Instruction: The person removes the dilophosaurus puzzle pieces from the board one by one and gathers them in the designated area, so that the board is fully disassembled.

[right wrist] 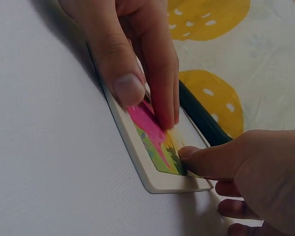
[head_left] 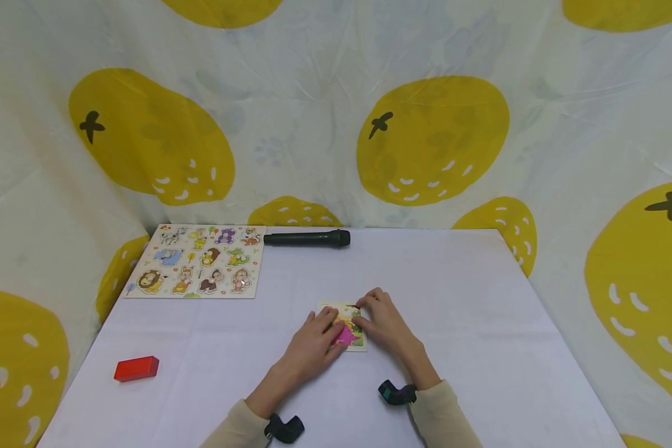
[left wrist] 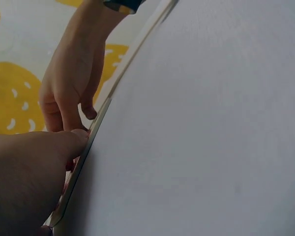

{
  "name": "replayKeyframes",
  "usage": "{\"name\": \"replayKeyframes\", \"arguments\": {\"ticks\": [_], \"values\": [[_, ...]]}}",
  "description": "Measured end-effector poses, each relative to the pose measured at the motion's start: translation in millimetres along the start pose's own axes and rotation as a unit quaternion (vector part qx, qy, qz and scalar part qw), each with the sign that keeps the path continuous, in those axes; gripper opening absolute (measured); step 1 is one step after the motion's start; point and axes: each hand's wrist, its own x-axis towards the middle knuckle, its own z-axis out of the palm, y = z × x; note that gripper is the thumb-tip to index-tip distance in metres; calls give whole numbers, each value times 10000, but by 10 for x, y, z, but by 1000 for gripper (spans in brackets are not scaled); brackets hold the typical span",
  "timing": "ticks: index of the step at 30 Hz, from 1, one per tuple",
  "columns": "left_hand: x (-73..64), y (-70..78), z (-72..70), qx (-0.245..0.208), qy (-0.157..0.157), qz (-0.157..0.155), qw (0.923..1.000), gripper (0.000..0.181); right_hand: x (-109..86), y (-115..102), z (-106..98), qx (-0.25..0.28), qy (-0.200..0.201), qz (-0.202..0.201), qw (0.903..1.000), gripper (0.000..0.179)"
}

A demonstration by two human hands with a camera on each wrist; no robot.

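A small jigsaw puzzle (head_left: pixel 348 338) in a pale frame lies at the middle of the table, with a pink figure on yellow and green. My left hand (head_left: pixel 313 345) rests on its left side, fingers stretched over the picture and thumb toward the near edge. From the right, my right hand (head_left: pixel 389 323) grips the puzzle's far right corner area, forefinger at the top edge. In the right wrist view the right thumb (right wrist: pixel 194 156) lies on the picture, other fingers curled past the border. My fingers hide part of the picture.
At the back left lies a wooden animal puzzle board (head_left: pixel 196 292). A black microphone (head_left: pixel 308 239) lies beside it along the back edge. A red block (head_left: pixel 137 369) sits at the left on the white tabletop (head_left: pixel 470 298). A fruit-patterned curtain (head_left: pixel 313 143) hangs behind.
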Motion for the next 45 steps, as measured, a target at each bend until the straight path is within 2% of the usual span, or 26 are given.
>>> {"name": "replayKeyframes", "arguments": {"ticks": [4,9,24,32,40,45], "values": [[22,55,5,132,-1,105,9999,40,15,-12,0,176,-134,144,9997,30],[28,88,-9,139,-35,80,9999,41,20,1,-5,263,-192,290,9990,28],[28,99,-3,53,-137,17,9999,43,28,-44,39,492,-102,170,9986,13],[25,95,2,49,-146,9,9999,42,9,-47,29,257,64,438,9987,23],[18,99,0,36,-52,51,10000,41,14,-37,23,26,344,80,9994,11],[18,97,-5,42,-71,11,10000,41,40,-46,55,6,460,13,9989,11]]}}
